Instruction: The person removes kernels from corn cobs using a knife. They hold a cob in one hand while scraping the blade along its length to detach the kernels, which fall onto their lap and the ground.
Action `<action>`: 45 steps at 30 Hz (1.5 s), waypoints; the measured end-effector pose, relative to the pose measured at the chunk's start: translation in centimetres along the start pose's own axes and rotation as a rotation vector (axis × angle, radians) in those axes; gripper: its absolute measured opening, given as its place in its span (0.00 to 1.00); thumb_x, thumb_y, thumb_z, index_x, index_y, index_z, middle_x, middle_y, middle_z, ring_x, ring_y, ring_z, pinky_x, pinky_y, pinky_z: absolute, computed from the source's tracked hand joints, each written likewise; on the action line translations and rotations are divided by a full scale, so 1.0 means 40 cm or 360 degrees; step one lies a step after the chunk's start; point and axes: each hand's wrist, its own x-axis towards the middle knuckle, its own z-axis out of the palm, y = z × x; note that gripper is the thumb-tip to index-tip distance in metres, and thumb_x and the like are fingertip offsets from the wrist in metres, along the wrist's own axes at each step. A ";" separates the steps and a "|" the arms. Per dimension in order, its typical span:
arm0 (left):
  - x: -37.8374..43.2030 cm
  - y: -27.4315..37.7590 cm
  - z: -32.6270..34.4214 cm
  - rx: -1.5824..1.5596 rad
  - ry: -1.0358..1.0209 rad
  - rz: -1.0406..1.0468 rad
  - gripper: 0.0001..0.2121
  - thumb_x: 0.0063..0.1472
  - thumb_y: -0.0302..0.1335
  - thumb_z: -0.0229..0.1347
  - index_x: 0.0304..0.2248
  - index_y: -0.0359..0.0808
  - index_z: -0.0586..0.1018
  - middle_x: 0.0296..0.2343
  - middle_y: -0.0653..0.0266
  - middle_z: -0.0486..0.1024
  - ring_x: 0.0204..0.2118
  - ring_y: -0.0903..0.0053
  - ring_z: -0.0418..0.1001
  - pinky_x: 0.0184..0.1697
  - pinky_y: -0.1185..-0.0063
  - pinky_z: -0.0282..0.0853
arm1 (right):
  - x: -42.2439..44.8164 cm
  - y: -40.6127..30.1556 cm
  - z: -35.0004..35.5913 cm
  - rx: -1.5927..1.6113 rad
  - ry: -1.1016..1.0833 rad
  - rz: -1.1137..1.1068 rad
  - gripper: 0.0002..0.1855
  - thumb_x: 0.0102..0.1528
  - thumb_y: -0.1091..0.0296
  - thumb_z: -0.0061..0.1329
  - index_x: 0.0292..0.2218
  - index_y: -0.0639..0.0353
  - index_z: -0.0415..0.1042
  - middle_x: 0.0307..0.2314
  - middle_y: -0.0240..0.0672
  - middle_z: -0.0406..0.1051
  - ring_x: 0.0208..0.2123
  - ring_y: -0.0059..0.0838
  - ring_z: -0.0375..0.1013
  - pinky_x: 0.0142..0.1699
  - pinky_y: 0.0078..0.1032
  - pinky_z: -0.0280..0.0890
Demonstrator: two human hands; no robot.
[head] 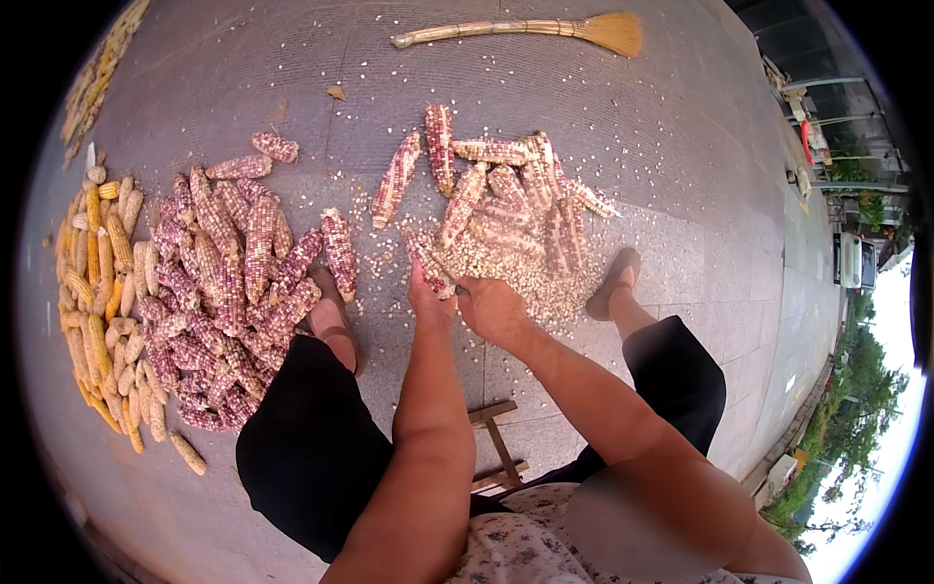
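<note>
My left hand (429,293) grips the lower end of a purple-and-white ear of corn (417,244), held tilted with its top pointing away from me. My right hand (492,308) is closed around a thin tool (447,272) with a dark handle end. The tool lies against the kernels of that ear; its exact kind is hidden by the fingers. Just beyond my hands, several partly stripped purple ears (507,193) lie on a heap of loose pale kernels (562,288). One striped ear (395,180) rests apart to the left of them.
A large pile of purple corn ears (232,281) lies by my left foot, with yellow and pale cobs (106,266) behind it. A straw broom (511,29) lies across the far pavement. Beneath me shows a wooden stool (502,447). A vehicle (854,260) stands far right.
</note>
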 end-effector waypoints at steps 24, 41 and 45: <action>-0.058 -0.005 -0.009 0.0110 0.0001 -0.0269 0.17 0.56 0.44 0.44 0.39 0.42 0.71 0.35 0.65 0.71 0.34 0.70 0.67 0.35 0.69 0.65 | -0.229 0.072 -0.109 -0.0114 0.0143 -0.0065 0.20 0.51 0.63 0.42 0.47 0.51 0.64 0.24 0.47 0.70 0.27 0.47 0.71 0.33 0.40 0.65; -0.041 -0.026 0.019 -0.0022 0.0130 -0.0253 0.17 0.54 0.45 0.47 0.36 0.43 0.71 0.30 0.66 0.71 0.28 0.71 0.67 0.29 0.72 0.66 | -0.333 0.074 -0.033 -0.0551 0.0268 -0.0171 0.22 0.51 0.64 0.43 0.48 0.52 0.62 0.19 0.39 0.66 0.17 0.40 0.68 0.21 0.34 0.65; -0.058 -0.051 0.062 -0.0183 0.0227 -0.0141 0.17 0.54 0.45 0.46 0.36 0.42 0.72 0.30 0.67 0.71 0.29 0.72 0.67 0.29 0.73 0.66 | -0.339 0.080 -0.010 -0.0767 0.0410 -0.0275 0.22 0.50 0.66 0.43 0.47 0.57 0.63 0.17 0.38 0.64 0.13 0.36 0.67 0.16 0.32 0.63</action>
